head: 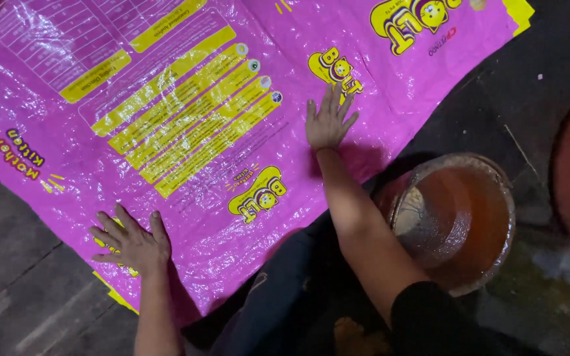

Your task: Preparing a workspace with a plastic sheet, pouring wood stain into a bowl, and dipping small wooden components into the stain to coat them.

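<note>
The sack (186,132) lies flat on the floor (14,283), filling the upper left and centre of the frame and running off the top and left edges. Both hands press on it. The left hand (130,244) rests palm down on the sack's near edge, lower left of centre, fingers spread and pointing toward the upper left; nothing is gripped. The right hand (329,122) lies flat further in, just right of centre, fingers splayed and pointing to the top of the frame, likewise open and holding nothing.

The sack is glossy woven plastic, bright pink, with yellow bands, yellow cartoon emblems and a pale table of print at the upper left (the print reads upside down or slanted from this view). Its surface is creased and catches the light. A yellow edge shows under the left hand at the lower left corner, and another at the upper right corner.

Its long axis runs diagonally, from the lower left of the frame toward the upper right; the near edge slants the same way, passing under the left hand and below the right forearm.

Outward: a round bowl (453,221) with reddish-brown liquid sits at the right of centre, off the sack, just beside the right forearm. The person's dark-clothed legs (285,290) occupy the bottom centre. The floor is dark and worn.
</note>
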